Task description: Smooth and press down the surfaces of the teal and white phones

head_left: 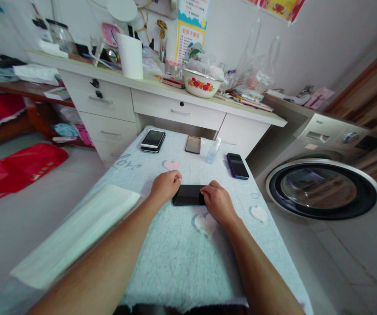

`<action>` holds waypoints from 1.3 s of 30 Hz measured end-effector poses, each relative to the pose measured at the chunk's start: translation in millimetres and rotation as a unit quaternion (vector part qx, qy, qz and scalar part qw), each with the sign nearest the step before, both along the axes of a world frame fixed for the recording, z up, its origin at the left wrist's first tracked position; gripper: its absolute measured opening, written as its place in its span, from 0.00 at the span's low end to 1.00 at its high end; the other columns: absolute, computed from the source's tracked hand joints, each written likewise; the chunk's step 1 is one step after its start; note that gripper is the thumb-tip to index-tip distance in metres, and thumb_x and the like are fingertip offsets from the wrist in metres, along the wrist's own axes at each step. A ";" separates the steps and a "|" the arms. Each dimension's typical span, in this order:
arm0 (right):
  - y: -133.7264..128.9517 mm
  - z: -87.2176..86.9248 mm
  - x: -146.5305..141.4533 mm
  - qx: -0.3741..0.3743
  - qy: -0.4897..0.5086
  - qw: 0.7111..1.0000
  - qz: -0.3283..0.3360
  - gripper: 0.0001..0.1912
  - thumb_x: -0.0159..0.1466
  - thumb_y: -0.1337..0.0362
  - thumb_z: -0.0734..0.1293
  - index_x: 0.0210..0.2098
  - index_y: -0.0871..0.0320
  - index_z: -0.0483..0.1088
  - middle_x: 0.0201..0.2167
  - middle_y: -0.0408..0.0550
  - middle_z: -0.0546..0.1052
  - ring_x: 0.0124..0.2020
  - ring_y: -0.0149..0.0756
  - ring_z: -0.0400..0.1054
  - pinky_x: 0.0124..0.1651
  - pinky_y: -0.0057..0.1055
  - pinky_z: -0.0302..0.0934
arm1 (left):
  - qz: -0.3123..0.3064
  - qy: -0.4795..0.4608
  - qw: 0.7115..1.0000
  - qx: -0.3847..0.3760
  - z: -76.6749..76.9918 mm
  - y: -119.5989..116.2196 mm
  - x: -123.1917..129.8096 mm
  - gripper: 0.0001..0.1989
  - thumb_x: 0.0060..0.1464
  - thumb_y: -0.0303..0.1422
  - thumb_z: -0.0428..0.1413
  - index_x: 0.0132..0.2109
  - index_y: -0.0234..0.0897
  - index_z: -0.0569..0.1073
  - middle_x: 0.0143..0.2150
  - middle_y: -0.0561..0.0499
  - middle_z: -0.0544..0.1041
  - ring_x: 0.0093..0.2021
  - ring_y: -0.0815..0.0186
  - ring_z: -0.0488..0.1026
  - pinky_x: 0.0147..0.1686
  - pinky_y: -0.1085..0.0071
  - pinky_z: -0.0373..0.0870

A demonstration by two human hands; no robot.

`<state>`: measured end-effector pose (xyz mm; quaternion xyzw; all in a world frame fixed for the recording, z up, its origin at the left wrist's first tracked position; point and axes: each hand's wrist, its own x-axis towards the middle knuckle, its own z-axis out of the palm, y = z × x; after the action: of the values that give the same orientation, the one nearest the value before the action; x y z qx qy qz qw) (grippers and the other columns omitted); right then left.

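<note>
The phone (189, 195) is flanked by curled left hand (166, 186) and right hand (219, 201); whether it is grasped cannot be told. The bottle (212, 153) beyond could be toppled by overreaching.

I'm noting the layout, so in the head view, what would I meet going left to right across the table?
Pale flat sheet, stack of phones, central black phone, spray bottle, blue-edged phone.
</note>
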<state>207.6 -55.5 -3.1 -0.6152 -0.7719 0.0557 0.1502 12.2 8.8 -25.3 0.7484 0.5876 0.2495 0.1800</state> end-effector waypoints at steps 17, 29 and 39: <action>-0.3 -0.1 0.7 0.001 0.019 1.000 0.016 0.11 0.65 0.69 0.61 0.39 0.56 0.76 0.37 0.47 0.72 0.39 0.30 0.68 0.43 0.23 0.58 | -0.007 -0.005 1.000 0.002 -2.5 0.9 -0.2 0.08 0.53 0.30 0.50 0.35 0.40 0.74 0.32 0.53 0.79 0.34 0.65 0.74 0.34 0.73 0.63; 1.2 -0.9 1.4 -0.004 0.014 1.000 -0.008 0.12 0.65 0.68 0.61 0.40 0.55 0.76 0.38 0.47 0.72 0.39 0.31 0.68 0.43 0.24 0.58 | -0.007 -0.009 1.000 -0.002 -1.2 1.3 -0.6 0.08 0.53 0.30 0.50 0.36 0.40 0.74 0.32 0.52 0.79 0.34 0.65 0.74 0.34 0.73 0.62; 4.5 -3.0 9.2 0.002 0.003 0.999 -0.044 0.12 0.66 0.67 0.60 0.40 0.55 0.76 0.38 0.48 0.72 0.39 0.32 0.68 0.44 0.25 0.58 | -0.005 -0.006 1.000 -0.005 0.4 -0.5 -0.6 0.08 0.53 0.30 0.50 0.36 0.40 0.74 0.31 0.53 0.79 0.34 0.66 0.74 0.33 0.73 0.62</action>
<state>216.7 -51.0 -6.1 -0.6481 -0.7437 0.0497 0.1564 11.5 8.2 -25.0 0.7490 0.5840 0.2499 0.1883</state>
